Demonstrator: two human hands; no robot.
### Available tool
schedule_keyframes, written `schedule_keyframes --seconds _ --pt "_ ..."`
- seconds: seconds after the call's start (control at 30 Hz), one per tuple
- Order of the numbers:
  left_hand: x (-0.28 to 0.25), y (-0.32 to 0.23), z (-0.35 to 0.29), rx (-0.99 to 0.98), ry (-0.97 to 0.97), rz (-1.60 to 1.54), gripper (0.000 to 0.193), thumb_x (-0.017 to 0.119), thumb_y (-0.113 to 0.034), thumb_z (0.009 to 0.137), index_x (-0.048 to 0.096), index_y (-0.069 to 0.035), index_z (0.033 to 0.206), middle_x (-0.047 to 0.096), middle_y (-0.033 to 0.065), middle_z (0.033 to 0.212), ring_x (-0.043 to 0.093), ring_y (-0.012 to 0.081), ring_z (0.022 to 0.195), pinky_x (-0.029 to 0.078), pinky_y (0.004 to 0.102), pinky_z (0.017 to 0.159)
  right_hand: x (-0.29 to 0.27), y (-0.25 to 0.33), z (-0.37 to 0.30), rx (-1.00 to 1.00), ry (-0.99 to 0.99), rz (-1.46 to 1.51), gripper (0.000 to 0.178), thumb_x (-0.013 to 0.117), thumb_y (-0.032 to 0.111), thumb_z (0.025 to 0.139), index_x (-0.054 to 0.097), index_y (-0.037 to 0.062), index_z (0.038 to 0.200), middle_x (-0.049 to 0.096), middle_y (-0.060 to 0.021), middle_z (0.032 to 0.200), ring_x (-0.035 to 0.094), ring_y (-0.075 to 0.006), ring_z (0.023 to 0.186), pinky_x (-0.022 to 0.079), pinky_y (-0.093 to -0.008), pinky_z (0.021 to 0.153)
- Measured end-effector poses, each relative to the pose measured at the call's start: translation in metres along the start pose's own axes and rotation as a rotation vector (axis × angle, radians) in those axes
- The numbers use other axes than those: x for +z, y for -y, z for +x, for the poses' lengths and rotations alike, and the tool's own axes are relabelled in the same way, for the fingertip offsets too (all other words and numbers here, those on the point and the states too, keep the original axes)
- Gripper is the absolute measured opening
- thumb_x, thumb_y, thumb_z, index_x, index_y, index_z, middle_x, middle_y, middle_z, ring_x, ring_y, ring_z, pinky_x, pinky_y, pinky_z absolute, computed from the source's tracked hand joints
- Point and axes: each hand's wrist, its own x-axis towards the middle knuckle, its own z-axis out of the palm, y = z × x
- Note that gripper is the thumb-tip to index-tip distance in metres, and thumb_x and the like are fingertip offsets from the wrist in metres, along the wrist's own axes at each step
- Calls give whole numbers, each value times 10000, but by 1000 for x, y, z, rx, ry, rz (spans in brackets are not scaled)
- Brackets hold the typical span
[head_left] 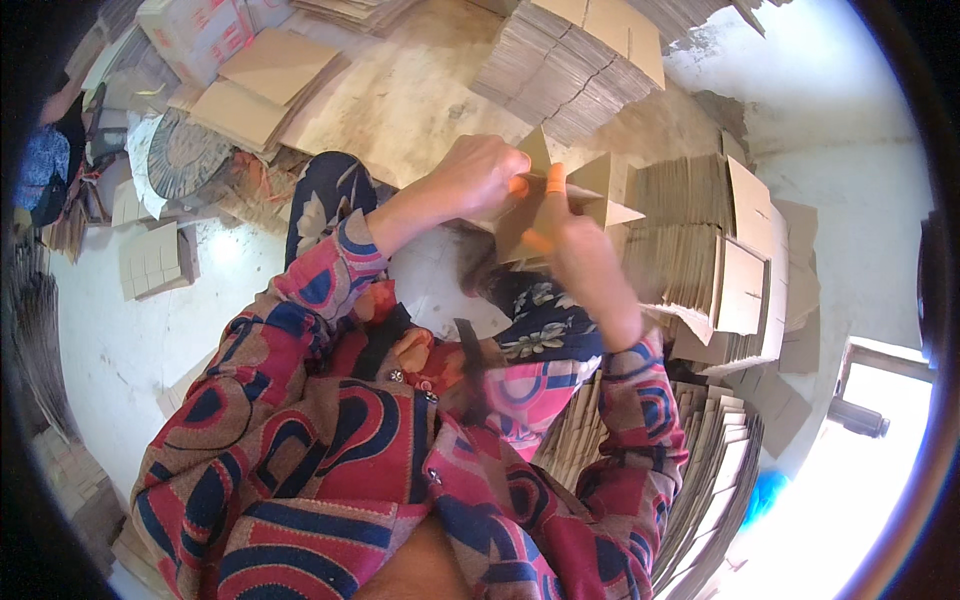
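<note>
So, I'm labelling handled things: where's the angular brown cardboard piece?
Upper middle of the head view: the angular brown cardboard piece is in the left hand and right hand, left of stacked brown cardboard sheets.

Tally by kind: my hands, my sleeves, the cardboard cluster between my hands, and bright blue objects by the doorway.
Hands: 2 (left hand, right hand)
Sleeves: 2 (left sleeve, right sleeve)
Cardboard cluster: 1
Blue object: 1
Total: 6
</note>
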Motion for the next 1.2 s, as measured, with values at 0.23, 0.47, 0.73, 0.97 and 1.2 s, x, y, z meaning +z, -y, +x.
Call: schedule_keyframes --seconds 0.23,0.47,0.73,0.97,1.2 --pt "-1 0 -8 34 44 76 116 671 -83 719 639 -43 824 606 132 706 606 324 739 472 435 628 0 1 -12 -53 -343 -197 780 688 408 805 379 -83 1327 630 -234 951 629 -378 858 505 -476 672" --pt "0 -12 -10 312 -224 196 546 706 -87 668 538 1 1181 586 130 1158 528 324 1090 461 397 875 -3 -21 -11 61 -324 -140 719 734 378 746 475 -139 1172 619 -233 917 589 -392 931 411 -487 869" --pt "-1 -18 2 435 -186 272 516 663 -95 699 531 -4 1189 540 115 1233 501 302 1149 393 419 967 4 -32 -9 -236 -384 192 333 553 -6 787 553 36 1117 603 -210 770 603 -392 739 483 -451 609" --pt "-5 -8 13 409 192 116 241 582 -109 778 554 -69 1015 560 40 890 547 207 903 379 347 780 7 -27 -16 -306 -403 70 374 549 -56 808 582 -17 1178 615 -190 783 614 -352 674 489 -381 598" --pt "-18 5 -12 487 188 19 147 521 -157 834 554 -56 935 505 42 701 549 216 701 457 368 549 7 -5 -16 -309 -416 -36 523 549 -62 762 488 -59 1281 648 -178 877 642 -315 827 512 -388 666"
